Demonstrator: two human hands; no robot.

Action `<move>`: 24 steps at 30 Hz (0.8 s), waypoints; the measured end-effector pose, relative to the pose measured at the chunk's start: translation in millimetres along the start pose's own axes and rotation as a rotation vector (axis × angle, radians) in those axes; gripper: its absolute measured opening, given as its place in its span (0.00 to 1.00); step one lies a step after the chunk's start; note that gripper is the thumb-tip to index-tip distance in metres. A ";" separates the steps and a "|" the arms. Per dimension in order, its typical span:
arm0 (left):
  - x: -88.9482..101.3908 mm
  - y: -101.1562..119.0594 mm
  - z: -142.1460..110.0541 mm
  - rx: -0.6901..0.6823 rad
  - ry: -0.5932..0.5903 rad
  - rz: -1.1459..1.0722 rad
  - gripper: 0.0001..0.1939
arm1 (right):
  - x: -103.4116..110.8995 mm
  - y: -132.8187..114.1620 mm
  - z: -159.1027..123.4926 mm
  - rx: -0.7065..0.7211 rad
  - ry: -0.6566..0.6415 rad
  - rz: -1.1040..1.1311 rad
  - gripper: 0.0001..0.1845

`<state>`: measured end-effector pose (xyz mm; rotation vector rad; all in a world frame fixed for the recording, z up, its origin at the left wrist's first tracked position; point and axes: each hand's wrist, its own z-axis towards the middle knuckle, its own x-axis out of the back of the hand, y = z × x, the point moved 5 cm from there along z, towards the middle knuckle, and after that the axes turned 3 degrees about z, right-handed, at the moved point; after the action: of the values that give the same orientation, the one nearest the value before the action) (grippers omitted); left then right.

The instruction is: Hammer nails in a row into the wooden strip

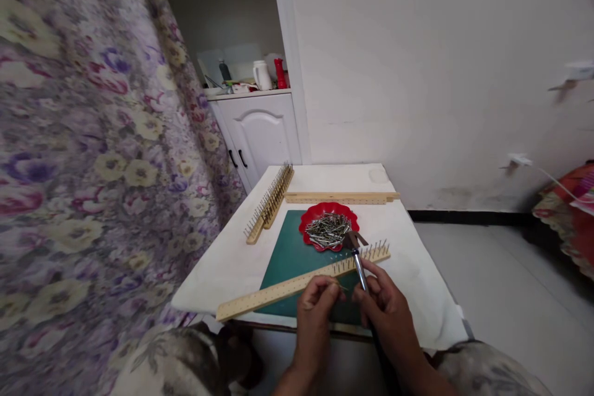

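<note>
Pale wooden strip (278, 291): diagonal over green mat (288, 247), left end at table's near edge; nails upright in right part.
Left hand (318, 306): thumb and fingertips together on something thin, too small to tell.
Right hand (387, 306): fingers wrapped on dark-headed, shiny-shafted hammer (359, 269).
Red scalloped bowl (304, 223): silver nails (327, 230) inside, at mat's far edge.
White-covered table (223, 260): nail-studded strips (271, 204) along left edge, toward far corner.
</note>
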<state>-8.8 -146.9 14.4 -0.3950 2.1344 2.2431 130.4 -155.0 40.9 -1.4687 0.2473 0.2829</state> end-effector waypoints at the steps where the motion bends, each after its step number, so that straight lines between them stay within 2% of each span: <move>1: 8.1 4.7 6.8 -0.033 0.032 0.077 0.10 | 0.8 -1.1 -0.1 0.004 0.006 -0.014 0.25; 3: 23.0 12.2 23.1 -0.098 0.083 0.277 0.10 | 3.5 -4.1 0.2 0.015 0.033 -0.034 0.25; 5: 29.5 15.2 40.0 -0.166 0.040 0.476 0.10 | 5.8 -6.7 1.1 0.025 0.059 -0.036 0.25; 8: 30.3 12.5 57.0 -0.253 -0.021 0.650 0.10 | 5.9 -7.8 2.5 0.026 0.067 -0.031 0.24; 16: 21.0 -2.3 59.7 -0.306 -0.093 0.777 0.10 | 3.5 -6.3 2.9 0.006 0.048 -0.045 0.24; 24: 20.9 -4.6 59.9 -0.331 -0.099 0.842 0.10 | 4.3 -5.3 1.9 -0.007 0.039 -0.072 0.23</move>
<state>-38.2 -90.8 7.7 0.7547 2.1088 2.9320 136.2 -153.3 44.6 -1.4881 0.2245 0.1968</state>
